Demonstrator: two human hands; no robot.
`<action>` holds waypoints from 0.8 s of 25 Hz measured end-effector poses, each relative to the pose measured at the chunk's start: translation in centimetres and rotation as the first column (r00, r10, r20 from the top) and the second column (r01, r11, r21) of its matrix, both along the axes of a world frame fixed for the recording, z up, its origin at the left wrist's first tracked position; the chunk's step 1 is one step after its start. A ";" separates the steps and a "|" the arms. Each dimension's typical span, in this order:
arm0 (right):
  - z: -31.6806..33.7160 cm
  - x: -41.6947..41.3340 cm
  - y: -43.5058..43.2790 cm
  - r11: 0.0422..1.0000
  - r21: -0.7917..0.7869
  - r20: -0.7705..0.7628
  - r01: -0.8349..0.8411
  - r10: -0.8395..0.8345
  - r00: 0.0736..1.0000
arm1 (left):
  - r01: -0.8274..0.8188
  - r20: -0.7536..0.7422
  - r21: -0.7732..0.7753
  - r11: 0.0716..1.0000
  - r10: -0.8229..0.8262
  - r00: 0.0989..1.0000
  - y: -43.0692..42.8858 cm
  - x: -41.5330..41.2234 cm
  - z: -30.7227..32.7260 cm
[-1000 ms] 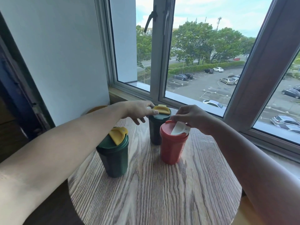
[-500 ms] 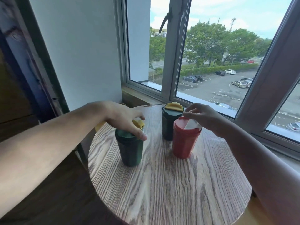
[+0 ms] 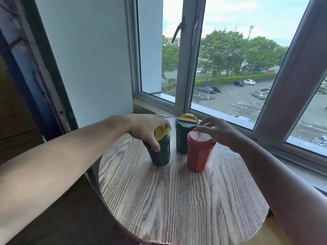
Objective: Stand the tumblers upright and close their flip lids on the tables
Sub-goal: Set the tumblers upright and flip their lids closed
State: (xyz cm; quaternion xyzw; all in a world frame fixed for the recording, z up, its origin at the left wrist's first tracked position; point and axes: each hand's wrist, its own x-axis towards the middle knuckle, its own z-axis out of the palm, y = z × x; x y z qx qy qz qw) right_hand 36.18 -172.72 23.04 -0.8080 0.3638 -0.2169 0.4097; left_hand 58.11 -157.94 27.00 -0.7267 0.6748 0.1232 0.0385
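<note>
On counter (image 3: 177, 200): left hand (image 3: 146, 128) gripping near green tumbler (image 3: 161, 152), right hand (image 3: 219, 131) open, fingertips on red tumbler (image 3: 199, 152) lid.

three tumblers stand on one round wooden table (image 3: 177, 200): two dark green ones with yellow flip lids, the near green tumbler (image 3: 161, 152) and the far green tumbler (image 3: 184, 137), and one red tumbler (image 3: 199, 154) with a white flip lid. two bare hands are in view, one left hand (image 3: 146, 129) and one right hand (image 3: 217, 131).
</note>
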 end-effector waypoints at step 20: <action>-0.7 -0.4 -0.9 0.999 0.035 -0.030 -0.040 0.041 0.999 | -0.359 -0.116 -0.293 0.886 0.339 0.933 -0.3 -2.5 -3.7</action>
